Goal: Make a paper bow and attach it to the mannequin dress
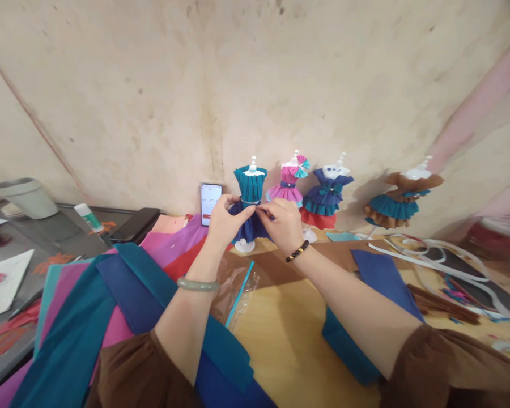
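Observation:
A small white mannequin (254, 168) stands by the wall in a crepe paper dress (250, 184) with a pleated teal top and a dark blue skirt. A thin pale band circles its waist. My left hand (229, 221) is closed at the waist from the left, thumb pointing inward, gripping the dress. From the right, my right hand (284, 224) pinches the dress at the front of the waist, its fingertips close to my left thumb. What lies exactly between the fingertips is too small to make out.
Three more dressed mannequins, in pink (285, 192), blue (326, 195) and brown with teal (402, 198), stand to the right. A phone (211, 204) leans on the wall. Crepe paper sheets (80, 317), a plastic bag (242, 292), a glue stick (89, 217) and white strips (433, 266) lie around.

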Demonstrator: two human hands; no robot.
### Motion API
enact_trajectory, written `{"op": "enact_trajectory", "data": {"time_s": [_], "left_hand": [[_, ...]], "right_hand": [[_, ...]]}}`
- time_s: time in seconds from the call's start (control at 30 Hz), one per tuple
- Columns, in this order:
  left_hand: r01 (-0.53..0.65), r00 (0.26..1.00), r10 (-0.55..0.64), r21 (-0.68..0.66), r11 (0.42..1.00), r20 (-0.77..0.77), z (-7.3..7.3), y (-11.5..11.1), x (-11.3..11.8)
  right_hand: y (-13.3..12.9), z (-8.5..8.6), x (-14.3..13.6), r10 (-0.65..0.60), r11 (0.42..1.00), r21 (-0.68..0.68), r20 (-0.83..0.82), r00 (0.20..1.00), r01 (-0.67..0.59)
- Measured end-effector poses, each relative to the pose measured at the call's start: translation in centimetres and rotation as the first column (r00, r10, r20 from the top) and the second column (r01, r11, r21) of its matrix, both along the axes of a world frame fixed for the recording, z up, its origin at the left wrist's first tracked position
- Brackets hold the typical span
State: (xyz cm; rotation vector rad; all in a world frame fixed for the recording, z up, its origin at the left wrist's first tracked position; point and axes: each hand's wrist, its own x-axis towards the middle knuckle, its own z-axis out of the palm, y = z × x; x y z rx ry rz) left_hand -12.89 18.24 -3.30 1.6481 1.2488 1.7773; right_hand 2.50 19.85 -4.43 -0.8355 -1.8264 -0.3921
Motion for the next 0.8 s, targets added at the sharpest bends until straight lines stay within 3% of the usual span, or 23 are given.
{"op": "enact_trajectory", "data": {"time_s": [0.3,0.43,0.6,0.8], "left_hand": [[0.085,0.994,-0.087,0.037,0.996,0.064,-0.2,-0.1,0.3],[0.137,0.987,-0.141,0.063,0.989,0.074,-0.2,0.0,0.3],[0.124,0.991,-0.128,0.076,0.989,0.045,-0.2,0.2,0.1],[0.118,0.992,-0.121,0.066,0.991,0.038,0.1,0.3,0.3]], "right_hand": [[-0.3,1.5,0.4,-0.009,0.996,0.090,0.011,1.000,0.008],[0.0,2.1,-0.2,-0.042,0.997,0.066,0.052,0.998,0.038],[0.3,2.4,-0.3,-0.090,0.996,0.036,0.133,0.987,0.086],[0.2,2.4,-0.4,-0.069,0.997,-0.012,0.110,0.992,0.071]]}}
